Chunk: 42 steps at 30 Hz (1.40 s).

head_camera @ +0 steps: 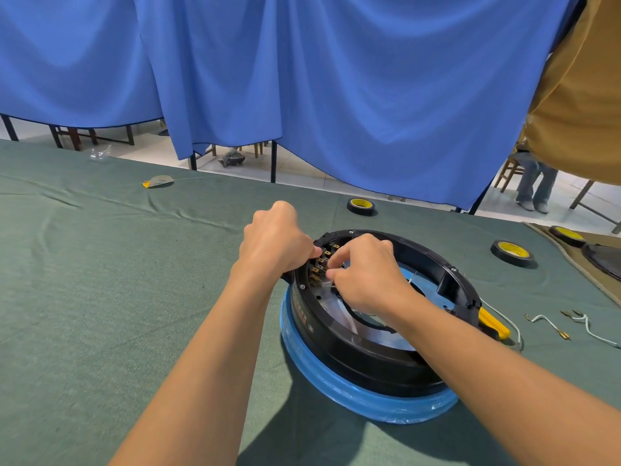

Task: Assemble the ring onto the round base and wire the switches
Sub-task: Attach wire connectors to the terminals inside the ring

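Left hand (275, 243): fingers curl round the ring (322, 327).
Right hand (366, 270): fingers pinch wire (327, 283) at switches (319, 264).
Risk: pushed askew, the wire could slip off.

1. The fingers (336, 274) of the right hand (366, 274) curl among the brass terminals (317, 269) inside the black plastic ring (336, 334); what they pinch is too small to tell.
2. The fingers of the left hand (275, 240) fold out of sight over the ring's far-left rim.
3. A yellow-handled tool (494, 322), just right of the ring, is mostly hidden behind it.
4. The red print (298, 306) on the ring's outer wall is unreadable.
5. A dark rounded object (603, 260), well right of the ring, is cut by the picture's edge.
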Each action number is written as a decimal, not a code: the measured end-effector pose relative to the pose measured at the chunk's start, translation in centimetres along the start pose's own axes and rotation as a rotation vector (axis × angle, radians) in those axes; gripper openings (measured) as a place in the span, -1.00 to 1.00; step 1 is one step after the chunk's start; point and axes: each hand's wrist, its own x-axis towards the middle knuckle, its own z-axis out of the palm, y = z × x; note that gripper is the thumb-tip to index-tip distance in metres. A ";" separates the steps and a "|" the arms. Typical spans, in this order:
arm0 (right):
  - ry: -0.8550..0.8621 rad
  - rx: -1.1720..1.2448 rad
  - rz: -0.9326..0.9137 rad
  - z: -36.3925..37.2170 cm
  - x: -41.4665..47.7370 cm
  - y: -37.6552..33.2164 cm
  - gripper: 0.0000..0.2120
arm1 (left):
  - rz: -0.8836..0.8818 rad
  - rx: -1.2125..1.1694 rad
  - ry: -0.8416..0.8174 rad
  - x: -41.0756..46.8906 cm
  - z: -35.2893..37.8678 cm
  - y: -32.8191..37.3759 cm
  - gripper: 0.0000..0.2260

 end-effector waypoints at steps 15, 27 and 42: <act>0.080 -0.107 -0.094 0.2 -0.5 -0.1 -0.90 | -0.012 -0.032 -0.012 -0.2 -0.3 0.0 -0.61; 0.097 -0.131 -0.117 0.2 -0.5 -0.2 -0.87 | -0.023 -0.035 -0.017 -0.2 -0.2 0.0 -0.64; 0.068 -0.088 -0.176 0.2 -0.3 -0.4 -0.85 | -0.019 -0.038 0.025 -1.0 -0.5 0.4 -0.56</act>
